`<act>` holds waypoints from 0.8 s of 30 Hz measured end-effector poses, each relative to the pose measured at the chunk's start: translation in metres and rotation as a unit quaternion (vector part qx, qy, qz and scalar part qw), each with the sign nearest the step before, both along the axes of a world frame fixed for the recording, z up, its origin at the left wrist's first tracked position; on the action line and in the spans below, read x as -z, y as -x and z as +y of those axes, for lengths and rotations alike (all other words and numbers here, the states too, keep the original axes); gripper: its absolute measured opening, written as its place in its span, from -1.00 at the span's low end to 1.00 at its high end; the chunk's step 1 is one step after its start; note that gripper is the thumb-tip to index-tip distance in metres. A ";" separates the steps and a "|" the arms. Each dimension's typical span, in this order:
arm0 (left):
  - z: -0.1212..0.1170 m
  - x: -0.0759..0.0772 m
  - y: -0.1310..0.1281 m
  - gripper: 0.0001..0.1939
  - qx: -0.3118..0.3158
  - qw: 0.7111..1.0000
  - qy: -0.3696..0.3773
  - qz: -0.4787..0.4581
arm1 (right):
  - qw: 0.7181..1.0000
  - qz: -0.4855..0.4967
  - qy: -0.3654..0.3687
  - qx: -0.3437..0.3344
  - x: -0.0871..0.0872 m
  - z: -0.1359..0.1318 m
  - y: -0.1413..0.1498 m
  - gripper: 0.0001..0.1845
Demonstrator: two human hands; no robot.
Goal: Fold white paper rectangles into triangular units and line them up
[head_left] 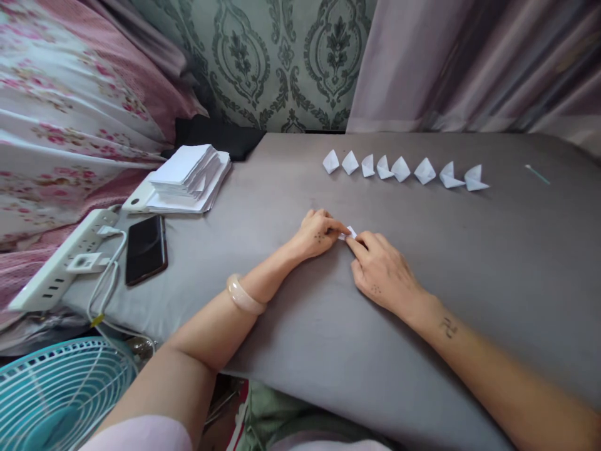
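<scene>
A small folded piece of white paper (352,232) lies on the grey-covered surface, mostly hidden under my fingers. My left hand (320,234) has its fingers closed together on the paper's left side, the index finger stretched over it. From the right, my right hand (382,269) presses its fingertips onto the same paper, its fingers bent. The paper's full shape is covered. Beyond my hands stands a row of several folded white paper boats (425,171), tilted at different angles.
At the left are a stack of white paper sheets (183,172), a black phone (146,249) and a white power strip (70,260) with cables. A blue fan (66,394) stands below the edge. A thin pale stick (538,174) lies far right. Patterned wallpaper (286,56) backs the surface.
</scene>
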State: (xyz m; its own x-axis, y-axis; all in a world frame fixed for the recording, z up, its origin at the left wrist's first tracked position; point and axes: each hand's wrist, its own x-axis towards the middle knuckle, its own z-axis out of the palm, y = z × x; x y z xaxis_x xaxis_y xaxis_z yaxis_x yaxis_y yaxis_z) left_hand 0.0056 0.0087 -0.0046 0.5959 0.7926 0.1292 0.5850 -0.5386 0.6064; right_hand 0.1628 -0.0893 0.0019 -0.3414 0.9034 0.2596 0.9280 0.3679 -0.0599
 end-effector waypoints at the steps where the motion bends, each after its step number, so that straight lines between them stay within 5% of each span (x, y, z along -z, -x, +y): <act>1: 0.001 -0.001 0.001 -0.72 -0.001 1.000 0.012 -0.005 | 1.000 -0.001 -0.005 0.000 0.001 0.001 0.000 -0.55; 8: 0.000 -0.011 0.021 -0.68 -0.200 0.973 0.099 -0.051 | 1.000 0.000 -0.005 0.005 -0.001 0.006 0.000 -0.65; 24: -0.014 -0.016 0.001 -0.80 -0.189 0.974 0.102 0.076 | 1.000 -0.010 0.006 -0.001 -0.003 0.007 -0.004 -0.70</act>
State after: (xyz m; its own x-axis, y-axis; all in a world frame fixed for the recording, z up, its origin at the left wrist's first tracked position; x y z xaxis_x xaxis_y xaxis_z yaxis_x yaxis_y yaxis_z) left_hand 0.0041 -0.0056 0.0114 0.2572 0.9586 -0.1220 0.8096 -0.1448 0.5688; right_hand 0.1663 -0.0820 0.0052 -0.3474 0.9059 0.2423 0.9285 0.3685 -0.0463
